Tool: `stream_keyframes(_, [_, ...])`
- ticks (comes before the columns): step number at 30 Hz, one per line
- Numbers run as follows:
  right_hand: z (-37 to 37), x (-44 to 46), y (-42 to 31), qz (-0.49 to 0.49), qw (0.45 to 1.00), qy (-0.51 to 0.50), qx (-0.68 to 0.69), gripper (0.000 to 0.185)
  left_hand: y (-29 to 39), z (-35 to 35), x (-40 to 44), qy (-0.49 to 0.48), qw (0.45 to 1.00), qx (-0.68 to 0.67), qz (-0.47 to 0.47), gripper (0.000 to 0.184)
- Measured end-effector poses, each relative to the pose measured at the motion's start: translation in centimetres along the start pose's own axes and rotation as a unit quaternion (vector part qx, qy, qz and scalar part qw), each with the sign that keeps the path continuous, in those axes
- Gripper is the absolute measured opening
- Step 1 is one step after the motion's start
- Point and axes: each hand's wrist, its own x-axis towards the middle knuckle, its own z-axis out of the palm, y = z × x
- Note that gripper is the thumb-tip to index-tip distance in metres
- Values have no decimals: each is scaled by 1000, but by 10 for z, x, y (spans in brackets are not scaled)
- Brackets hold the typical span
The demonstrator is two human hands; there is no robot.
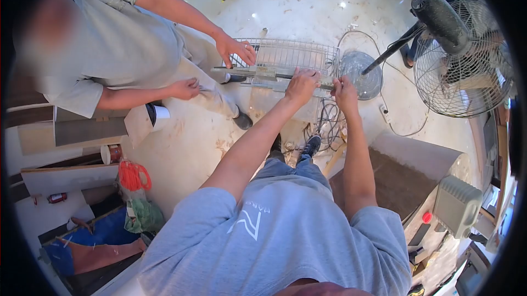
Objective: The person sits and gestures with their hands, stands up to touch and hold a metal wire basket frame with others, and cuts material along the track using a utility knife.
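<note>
A long, narrow metal rail [284, 76] runs crosswise in front of me, along the near side of a wire basket [296, 49]. My left hand [303, 86] is closed over the rail towards its right part, knuckles up. Close to the rail's right end, my right hand [345, 96] pinches it between thumb and fingers. A co-worker's hand [236, 50] reaches over the rail's left part, fingers bent; whether it touches the rail I cannot tell. The co-worker's other hand [185, 88] is half curled, apart from the rail.
A standing fan [458, 54] with a round base [361, 76] is at right. Cables [329, 123] lie tangled by my feet. A brown-topped box [409, 181] stands right of me. Orange cord [133, 175] and a green bag [144, 216] are at left.
</note>
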Motion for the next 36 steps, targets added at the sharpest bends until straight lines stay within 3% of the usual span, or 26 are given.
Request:
stream_keyframes(4, [12,2,19,-16,998,26,-54,22,1,-5,1,0,1000,-20,12,35])
stream_keyframes(9, [7,-8,6,-9,999,37,-10,25,6,-7,3,1,999,40,20,29])
stream_keyframes(12, [16,-8,21,-29,998,55,-1,24,-3,6,7,-53,997,54,1,41])
stream_keyframes(14, [19,7,57,-305,931,21,-200,26,-18,27,12,-66,996,52,-11,43])
stream_keyframes(15, [14,-4,37,-70,995,-17,-65,27,-27,38,10,-7,998,61,19,41])
stream_keyframes(16, [32,3,63,-51,998,2,32,31,-31,48,13,-29,994,107,4,37])
stream_keyframes(17, [42,6,82,-111,993,31,9,35,-17,31,11,-21,993,113,-1,33])
stream_keyframes(18, [36,4,71,-21,999,-12,26,36,-18,35,12,-7,995,98,2,32])
stream_keyframes(20, [26,2,47,59,984,-44,162,46,-26,25,6,10,998,67,1,29])
stream_keyframes(23, [26,4,43,20,999,36,-3,58,-8,20,10,-7,1000,28,5,27])
stream_keyframes(24, [43,13,68,-59,992,101,-49,65,-6,17,9,-20,999,36,1,27])
stream_keyframes(27, [42,16,65,-152,969,85,-174,59,-6,13,7,-5,999,52,4,27])
stream_keyframes(30, [37,15,59,-5,999,-46,24,55,-3,5,7,-8,999,37,4,29])
stream_keyframes(33, [12,-2,16,81,989,-100,71,52,-2,7,3,3,1000,12,-8,30])
stream_keyframes(36, [23,7,30,54,994,-77,61,49,-1,2,7,1,1000,-14,-24,33])
